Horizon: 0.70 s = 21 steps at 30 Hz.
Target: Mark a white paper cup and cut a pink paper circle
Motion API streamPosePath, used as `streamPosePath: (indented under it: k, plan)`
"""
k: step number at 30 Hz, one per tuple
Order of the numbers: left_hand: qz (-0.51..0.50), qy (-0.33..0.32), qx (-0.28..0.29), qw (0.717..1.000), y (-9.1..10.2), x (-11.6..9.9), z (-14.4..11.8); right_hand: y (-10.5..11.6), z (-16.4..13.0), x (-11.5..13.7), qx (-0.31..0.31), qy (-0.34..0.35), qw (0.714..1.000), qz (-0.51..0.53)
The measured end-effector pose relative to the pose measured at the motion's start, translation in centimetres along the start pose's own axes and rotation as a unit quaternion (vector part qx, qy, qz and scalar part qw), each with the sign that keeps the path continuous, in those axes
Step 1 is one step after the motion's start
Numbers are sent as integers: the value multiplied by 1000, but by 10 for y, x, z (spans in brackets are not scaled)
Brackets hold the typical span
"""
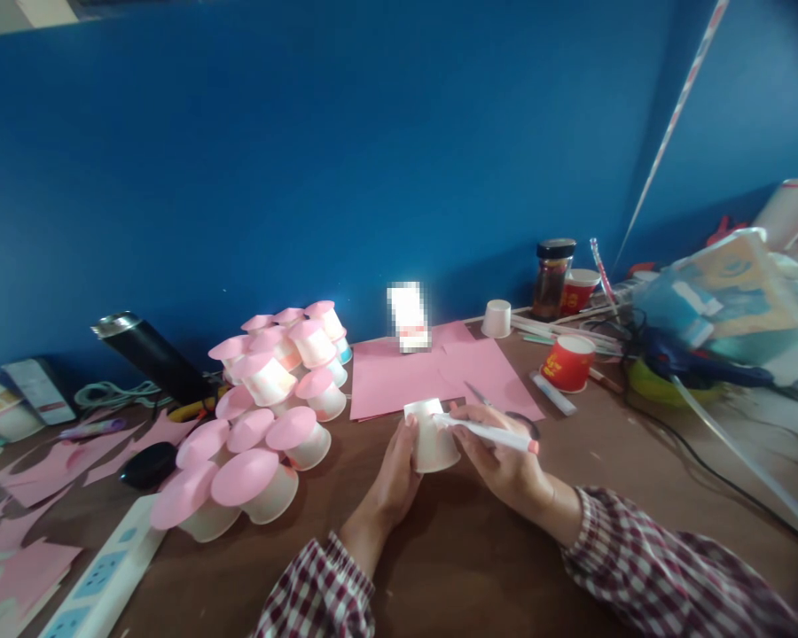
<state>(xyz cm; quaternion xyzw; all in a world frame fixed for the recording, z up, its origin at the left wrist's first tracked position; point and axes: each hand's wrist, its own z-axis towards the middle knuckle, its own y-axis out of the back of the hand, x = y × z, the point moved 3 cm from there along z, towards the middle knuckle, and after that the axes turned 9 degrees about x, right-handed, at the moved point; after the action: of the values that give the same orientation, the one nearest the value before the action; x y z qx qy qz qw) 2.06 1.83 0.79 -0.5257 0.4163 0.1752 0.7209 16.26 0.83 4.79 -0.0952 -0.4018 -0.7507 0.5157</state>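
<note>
In the middle of the table a white paper cup (434, 447) stands upside down, its wide rim low. Around its left side wrap the fingers of my left hand (397, 465). My right hand (511, 461) grips a white marker pen (496, 434) with a pinkish-orange end, and the pen's tip points at the cup's upper right side. Whether the tip touches the cup I cannot tell. Behind the cup lie pink paper sheets (392, 377). Scissors (522, 424) are partly hidden behind my right hand.
Left stand several cups with pink paper tops (246, 478), a black flask (152, 359), a power strip (106, 567) and pink scraps (59, 461). Right are a red paper cup (568, 365), a glue stick (553, 393), a small white cup (496, 319), a dark jar (551, 279) and a glue gun (698, 359) with cables.
</note>
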Motion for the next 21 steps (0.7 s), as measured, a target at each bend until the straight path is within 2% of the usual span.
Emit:
streamPosePath:
  k: [10, 16, 21]
  plan:
    - [6, 5, 5, 1000, -2, -2, -1, 1, -1, 5, 12, 21, 1000, 7]
    - [1, 6, -9, 1000, 0, -2, 0, -2, -6, -6, 3, -49, 997, 58]
    - [3, 5, -22, 1000, 3, 0, 0, -7, -9, -14, 7, -70, 995, 64]
